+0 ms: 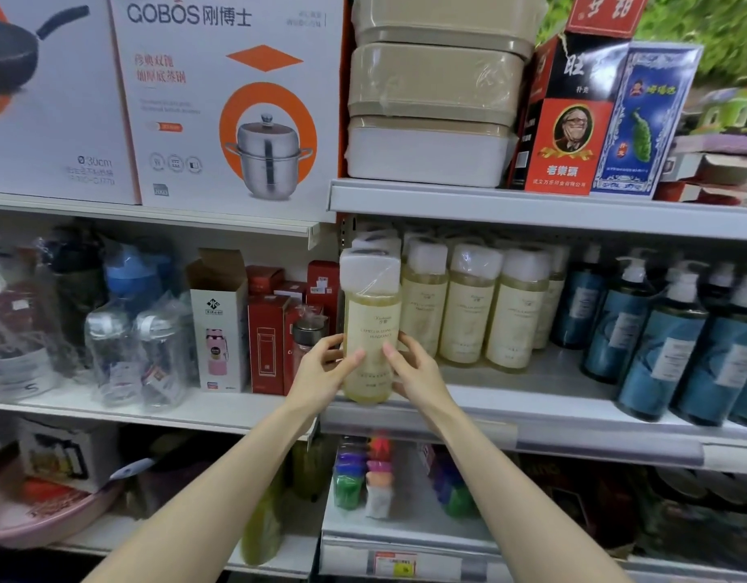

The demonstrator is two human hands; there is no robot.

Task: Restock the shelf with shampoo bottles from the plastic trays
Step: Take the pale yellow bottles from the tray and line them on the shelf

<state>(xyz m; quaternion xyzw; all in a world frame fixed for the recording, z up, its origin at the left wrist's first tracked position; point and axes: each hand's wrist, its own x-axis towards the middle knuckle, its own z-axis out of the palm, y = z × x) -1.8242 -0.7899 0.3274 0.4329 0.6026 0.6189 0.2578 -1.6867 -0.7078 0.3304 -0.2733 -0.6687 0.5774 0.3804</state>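
Observation:
A pale yellow shampoo bottle (371, 313) with a white cap stands upright at the left front of the middle shelf (531, 408). My left hand (325, 368) grips its lower left side and my right hand (414, 368) grips its lower right side, thumbs across the label. More identical yellow bottles (468, 305) stand in rows behind and to the right of it. No plastic tray is in view.
Blue pump bottles (658, 338) fill the shelf's right end. Water bottles (132, 351) and red boxes (266, 342) occupy the left bay. Cookware boxes (237, 98) and stacked containers (430, 107) sit on the shelf above. Coloured items (363, 477) lie on the shelf below.

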